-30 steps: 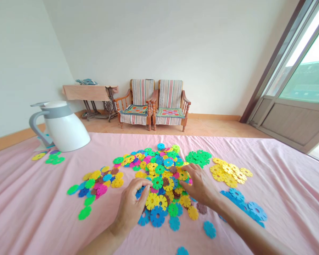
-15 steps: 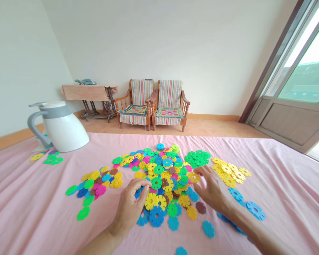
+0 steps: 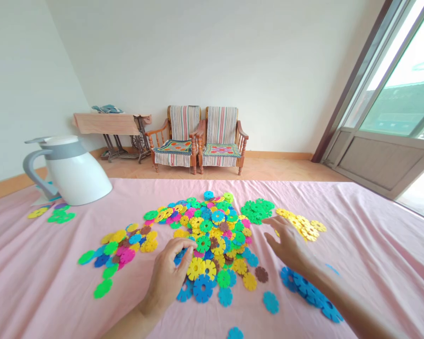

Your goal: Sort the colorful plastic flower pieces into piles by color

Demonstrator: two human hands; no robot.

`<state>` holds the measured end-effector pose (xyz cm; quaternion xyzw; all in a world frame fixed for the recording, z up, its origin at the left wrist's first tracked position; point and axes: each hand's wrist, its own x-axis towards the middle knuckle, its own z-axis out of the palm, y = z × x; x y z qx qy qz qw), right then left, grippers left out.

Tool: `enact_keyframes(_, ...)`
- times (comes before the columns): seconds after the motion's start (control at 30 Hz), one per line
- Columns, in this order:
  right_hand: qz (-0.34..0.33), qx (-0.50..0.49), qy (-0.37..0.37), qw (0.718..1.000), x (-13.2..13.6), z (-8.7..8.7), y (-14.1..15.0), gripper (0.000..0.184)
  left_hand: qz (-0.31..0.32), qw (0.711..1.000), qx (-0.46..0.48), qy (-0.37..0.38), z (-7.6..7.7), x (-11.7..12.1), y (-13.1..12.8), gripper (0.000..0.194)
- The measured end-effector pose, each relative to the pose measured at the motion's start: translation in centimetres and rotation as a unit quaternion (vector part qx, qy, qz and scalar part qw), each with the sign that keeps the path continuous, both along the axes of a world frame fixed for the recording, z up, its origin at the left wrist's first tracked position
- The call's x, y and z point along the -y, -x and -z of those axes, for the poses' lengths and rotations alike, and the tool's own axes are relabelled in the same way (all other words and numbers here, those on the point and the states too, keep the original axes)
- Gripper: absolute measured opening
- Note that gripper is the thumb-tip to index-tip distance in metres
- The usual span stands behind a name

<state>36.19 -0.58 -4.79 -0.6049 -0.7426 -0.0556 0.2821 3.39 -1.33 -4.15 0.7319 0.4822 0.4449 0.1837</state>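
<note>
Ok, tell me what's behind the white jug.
Behind the white jug, by its handle, a pale flat item with blue-green parts lies on the pink cloth; farther back runs an orange skirting board. Whatever the jug's body covers cannot be seen.

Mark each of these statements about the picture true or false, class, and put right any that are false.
1. The jug stands on the left of the pink cloth. True.
2. The right hand is touching the jug. False: it is well away from it, near the yellow group.
3. The larger green group lies between the mixed pile and the yellow group. True.
4. The armchair on the right has a plain seat. False: its seat cover is brightly patterned.
5. The left hand is beside the jug. False: it is at the left side of the mixed pile.
</note>
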Motion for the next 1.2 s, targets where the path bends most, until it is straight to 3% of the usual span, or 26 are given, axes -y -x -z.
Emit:
enact_keyframes(0.1,-0.037,0.06,0.048,0.996,-0.9,-1.5,3.2,0.041,0.002,1.0,-0.002,0.005,0.1,0.0,0.2,0.02)
enact_keyframes(0.23,-0.032,0.127,0.107,0.986,-3.2,-2.9,4.9,0.056,0.002,1.0,-0.003,0.0,0.2,-0.1,0.3,0.019)
enact_keyframes(0.43,-0.047,0.136,0.149,0.978,-5.6,-3.2,5.0,0.049,0.007,1.0,0.001,-0.002,0.4,0.0,0.3,0.017)
enact_keyframes(0.7,-0.07,0.118,0.187,0.973,-5.4,-3.5,5.0,0.043,0.009,1.0,0.001,0.0,0.3,-0.1,0.2,0.017)
enact_keyframes(1.03,-0.147,0.052,0.169,0.973,-3.4,-4.0,5.2,0.043,-0.001,1.0,-0.004,0.001,0.3,-0.1,0.3,0.019)
enact_keyframes(1.2,-0.049,0.027,0.071,0.996,-5.1,-3.4,2.7,0.031,0.003,1.0,-0.006,0.004,0.5,-0.2,0.3,0.019)
